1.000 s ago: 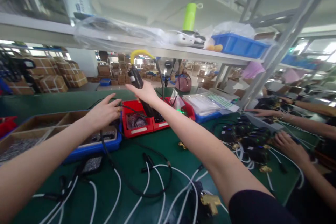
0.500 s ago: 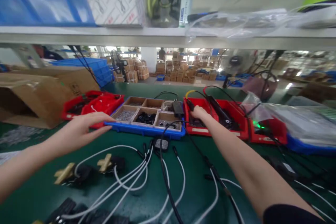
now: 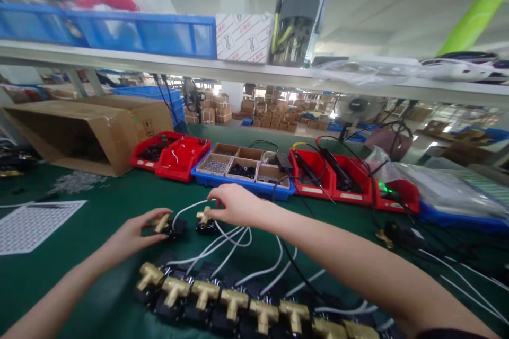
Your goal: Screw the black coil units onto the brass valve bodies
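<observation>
Two brass-and-black valves with white cables lie on the green table. My left hand (image 3: 135, 231) has its fingers closed on the left valve (image 3: 166, 225). My right hand (image 3: 236, 204) reaches across and pinches the brass top of the right valve (image 3: 205, 221). In front of me, near the table's edge, several more brass valves (image 3: 234, 304) stand in a row on black bodies, their white cables running back toward my hands.
A blue tray (image 3: 242, 186) with small cardboard compartments and red bins (image 3: 173, 152) (image 3: 338, 175) line the back. An open cardboard box (image 3: 85, 130) lies at the left, a white sheet (image 3: 35, 225) near it. Black cables cross the right side. A shelf (image 3: 254, 71) hangs overhead.
My view swung left and down. My right hand left the black tool in the red bin and came back to a valve; my left hand dropped from the blue tray onto the other valve.
</observation>
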`<move>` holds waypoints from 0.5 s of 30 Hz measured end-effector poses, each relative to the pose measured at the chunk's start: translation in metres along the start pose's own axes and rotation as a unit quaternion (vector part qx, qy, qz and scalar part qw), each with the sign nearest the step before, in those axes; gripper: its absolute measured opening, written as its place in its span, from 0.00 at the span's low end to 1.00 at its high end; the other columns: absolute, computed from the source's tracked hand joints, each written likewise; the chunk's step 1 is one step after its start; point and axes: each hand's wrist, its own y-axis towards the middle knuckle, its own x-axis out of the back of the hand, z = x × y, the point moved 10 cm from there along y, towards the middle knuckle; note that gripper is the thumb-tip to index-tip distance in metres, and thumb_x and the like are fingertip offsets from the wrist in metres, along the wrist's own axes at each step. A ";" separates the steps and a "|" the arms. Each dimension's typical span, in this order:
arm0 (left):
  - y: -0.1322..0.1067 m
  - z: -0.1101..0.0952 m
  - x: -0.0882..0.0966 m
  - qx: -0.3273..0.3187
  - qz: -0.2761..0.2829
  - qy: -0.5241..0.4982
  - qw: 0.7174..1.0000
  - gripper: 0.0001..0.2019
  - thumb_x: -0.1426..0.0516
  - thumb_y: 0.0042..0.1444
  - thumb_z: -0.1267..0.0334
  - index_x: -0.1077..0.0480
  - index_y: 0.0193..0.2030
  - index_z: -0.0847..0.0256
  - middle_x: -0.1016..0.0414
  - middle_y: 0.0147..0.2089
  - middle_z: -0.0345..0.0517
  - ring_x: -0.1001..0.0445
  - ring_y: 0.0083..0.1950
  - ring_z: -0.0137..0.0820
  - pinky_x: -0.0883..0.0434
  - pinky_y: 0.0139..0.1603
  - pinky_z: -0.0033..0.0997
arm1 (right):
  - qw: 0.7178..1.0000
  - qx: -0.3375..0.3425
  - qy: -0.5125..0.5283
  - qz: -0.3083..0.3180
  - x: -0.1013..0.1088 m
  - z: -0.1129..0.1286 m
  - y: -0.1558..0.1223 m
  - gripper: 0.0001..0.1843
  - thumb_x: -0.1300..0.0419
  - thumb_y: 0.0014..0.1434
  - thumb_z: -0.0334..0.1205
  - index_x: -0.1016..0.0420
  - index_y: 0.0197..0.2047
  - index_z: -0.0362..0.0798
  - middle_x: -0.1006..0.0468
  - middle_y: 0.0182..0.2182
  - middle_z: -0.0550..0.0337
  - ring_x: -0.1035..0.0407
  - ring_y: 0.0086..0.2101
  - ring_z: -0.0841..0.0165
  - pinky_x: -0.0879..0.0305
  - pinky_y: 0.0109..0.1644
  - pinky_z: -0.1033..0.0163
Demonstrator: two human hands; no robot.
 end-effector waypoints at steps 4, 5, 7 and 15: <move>-0.017 0.006 0.003 0.010 -0.078 0.032 0.996 0.30 0.38 0.47 0.37 0.26 0.50 0.55 0.15 0.49 0.53 0.17 0.50 0.50 0.23 0.52 0.43 | 0.996 -0.028 -0.032 0.081 -0.058 0.027 0.036 0.24 0.36 0.71 0.52 0.26 0.61 0.44 0.22 0.55 0.48 0.24 0.52 0.59 0.23 0.57 0.48; -0.025 0.009 0.006 0.019 -0.095 0.043 0.994 0.28 0.40 0.48 0.38 0.27 0.49 0.55 0.16 0.46 0.52 0.18 0.47 0.49 0.24 0.49 0.43 | 0.994 -0.033 -0.039 0.098 -0.069 0.027 0.044 0.22 0.36 0.71 0.50 0.26 0.61 0.44 0.23 0.56 0.48 0.24 0.53 0.59 0.23 0.57 0.47; -0.043 0.015 0.012 0.040 -0.129 0.061 0.989 0.24 0.41 0.50 0.39 0.29 0.45 0.55 0.19 0.43 0.52 0.20 0.44 0.49 0.26 0.46 0.44 | 0.991 -0.031 -0.049 0.123 -0.084 0.027 0.055 0.20 0.36 0.71 0.48 0.25 0.60 0.44 0.23 0.56 0.49 0.24 0.53 0.60 0.23 0.58 0.48; -0.086 0.044 0.023 0.065 -0.174 0.028 0.982 0.31 0.40 0.49 0.32 0.24 0.49 0.56 0.19 0.52 0.55 0.21 0.55 0.54 0.26 0.58 0.52 | 0.990 0.070 -0.041 0.118 -0.102 0.070 0.087 0.21 0.36 0.71 0.46 0.26 0.61 0.44 0.24 0.58 0.49 0.25 0.55 0.58 0.24 0.59 0.47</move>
